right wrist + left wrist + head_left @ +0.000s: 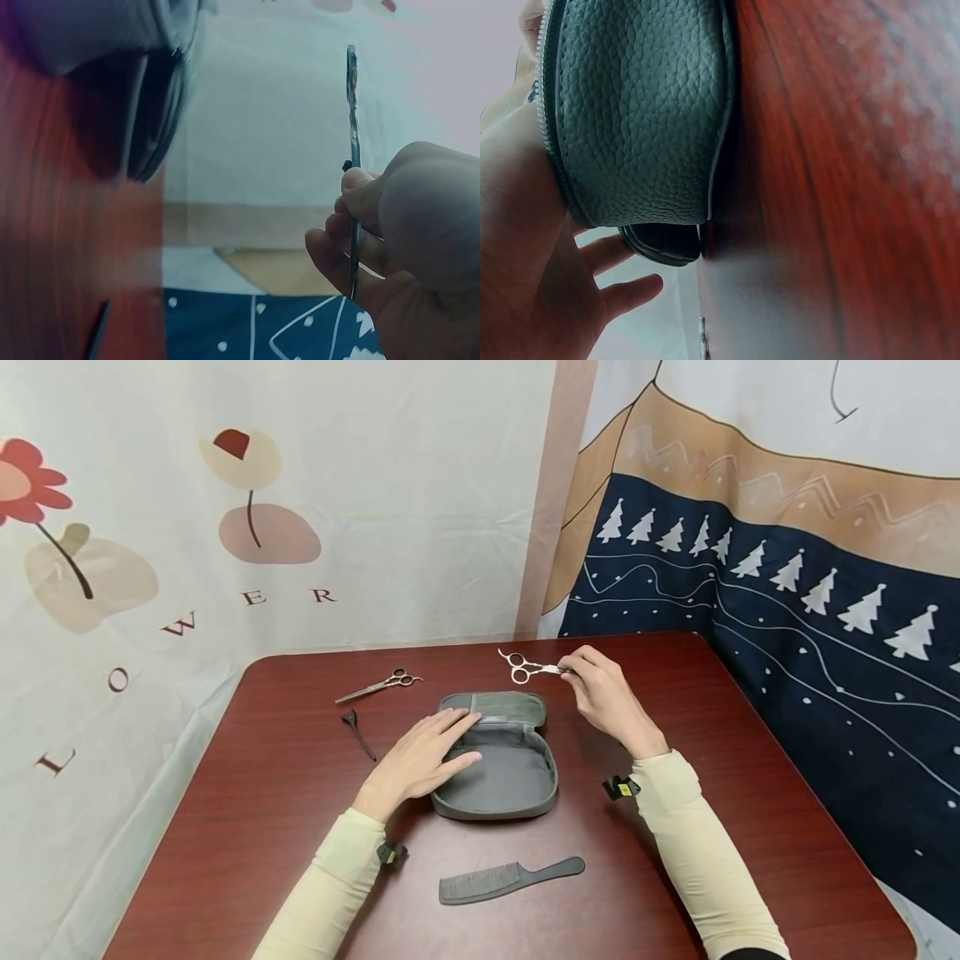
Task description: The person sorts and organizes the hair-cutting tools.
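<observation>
My right hand (600, 693) pinches a pair of silver hairdressing scissors (551, 669) by the blade end, above the far side of the table. The finger loops point left; in the right wrist view the scissors (354, 127) appear edge-on between thumb and fingers. A grey zippered case (491, 810) lies unzipped at the table's middle, its lid (510, 704) folded back and no items visible inside. Across the case's left side rests my left hand (423, 756), fingers extended over the rim. The left wrist view shows the pebbled case wall (637, 112) beside that hand.
Another pair of scissors (378, 687) lies at the back left of the wooden table (247, 810). Below it is a small black hair clip (357, 733). A dark grey comb (510, 881) lies in front of the case. Printed curtains (420, 510) hang behind the table.
</observation>
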Tool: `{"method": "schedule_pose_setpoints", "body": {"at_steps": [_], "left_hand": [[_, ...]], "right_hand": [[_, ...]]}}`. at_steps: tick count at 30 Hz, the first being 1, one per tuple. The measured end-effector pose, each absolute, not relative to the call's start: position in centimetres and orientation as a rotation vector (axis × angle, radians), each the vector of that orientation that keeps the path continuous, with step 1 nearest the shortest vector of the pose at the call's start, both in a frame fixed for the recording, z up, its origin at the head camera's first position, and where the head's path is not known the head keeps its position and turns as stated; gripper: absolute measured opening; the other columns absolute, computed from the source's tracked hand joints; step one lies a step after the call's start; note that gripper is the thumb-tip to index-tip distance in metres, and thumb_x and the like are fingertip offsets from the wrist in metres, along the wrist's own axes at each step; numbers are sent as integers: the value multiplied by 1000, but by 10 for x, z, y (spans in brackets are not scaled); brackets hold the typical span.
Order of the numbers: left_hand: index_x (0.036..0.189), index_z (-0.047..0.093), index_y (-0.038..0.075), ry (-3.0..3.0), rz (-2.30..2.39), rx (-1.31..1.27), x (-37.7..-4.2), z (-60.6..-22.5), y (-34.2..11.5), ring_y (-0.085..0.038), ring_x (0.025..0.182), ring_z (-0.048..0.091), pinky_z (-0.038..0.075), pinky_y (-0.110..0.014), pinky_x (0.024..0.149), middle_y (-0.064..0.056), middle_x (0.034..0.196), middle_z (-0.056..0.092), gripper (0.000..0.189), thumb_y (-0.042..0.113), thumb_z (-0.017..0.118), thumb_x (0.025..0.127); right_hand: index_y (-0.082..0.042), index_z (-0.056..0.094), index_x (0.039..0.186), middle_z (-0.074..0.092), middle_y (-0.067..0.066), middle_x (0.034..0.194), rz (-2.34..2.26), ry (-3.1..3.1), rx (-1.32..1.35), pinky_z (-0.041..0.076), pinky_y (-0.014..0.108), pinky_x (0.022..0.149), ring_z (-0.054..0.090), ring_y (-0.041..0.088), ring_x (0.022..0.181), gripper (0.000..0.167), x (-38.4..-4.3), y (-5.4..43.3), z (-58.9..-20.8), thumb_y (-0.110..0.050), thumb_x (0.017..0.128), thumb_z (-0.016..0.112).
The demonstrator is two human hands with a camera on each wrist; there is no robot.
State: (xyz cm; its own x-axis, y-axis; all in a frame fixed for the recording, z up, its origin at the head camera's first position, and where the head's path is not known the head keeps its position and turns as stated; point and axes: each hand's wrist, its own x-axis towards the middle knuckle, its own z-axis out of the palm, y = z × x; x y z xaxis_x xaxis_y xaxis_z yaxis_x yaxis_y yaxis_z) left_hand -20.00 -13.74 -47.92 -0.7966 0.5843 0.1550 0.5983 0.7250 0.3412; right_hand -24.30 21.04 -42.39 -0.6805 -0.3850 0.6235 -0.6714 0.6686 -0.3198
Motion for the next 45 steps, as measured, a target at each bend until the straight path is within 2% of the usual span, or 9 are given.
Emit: {"method": "schedule_pose_setpoints", "body": {"at_steps": [7, 12, 19, 27, 35, 45], "left_hand": [[173, 48, 20, -2877, -585, -986, -201, -480, -137, -39, 164, 49, 38, -64, 136, -16, 174, 52, 71, 56, 62, 113], [173, 48, 19, -2865, -573, -996, -202, -481, -138, -39, 163, 50, 39, -64, 135, -16, 173, 53, 71, 56, 63, 113], [172, 49, 19, -2829, -583, -997, -201, -478, -138, -40, 161, 52, 41, -63, 134, -16, 172, 55, 71, 54, 65, 112], [170, 53, 20, -2752, -601, -940, -203, -472, -141, -39, 159, 56, 45, -62, 131, -13, 170, 57, 69, 52, 68, 110], [167, 56, 20, -2593, -616, -861, -206, -454, -155, -36, 150, 62, 52, -62, 123, -9, 164, 63, 68, 46, 75, 107], [165, 58, 14, -2338, -627, -810, -197, -422, -173, -39, 146, 64, 52, -61, 123, -15, 159, 67, 72, 38, 81, 101]], "right_hand": [[3, 79, 114, 73, 16, 107, 741, -2310, 874, 65, 44, 85, 70, 28, 95, 13, -237, 196, -417, 8, 103, 75], [2, 79, 114, 73, 15, 108, 738, -2286, 906, 62, 41, 81, 67, 27, 93, 14, -231, 189, -412, 8, 102, 76], [0, 79, 113, 72, 14, 109, 716, -2280, 927, 67, 43, 88, 71, 27, 99, 15, -226, 186, -410, 9, 101, 76], [0, 79, 113, 73, 14, 110, 690, -2280, 936, 66, 41, 88, 70, 27, 99, 15, -222, 186, -408, 8, 101, 78], [0, 79, 113, 73, 13, 109, 681, -2275, 941, 65, 42, 87, 68, 25, 100, 17, -219, 186, -407, 10, 99, 78], [-2, 79, 111, 72, 12, 109, 618, -2250, 971, 64, 41, 90, 68, 27, 101, 17, -212, 179, -402, 10, 101, 75]]}}
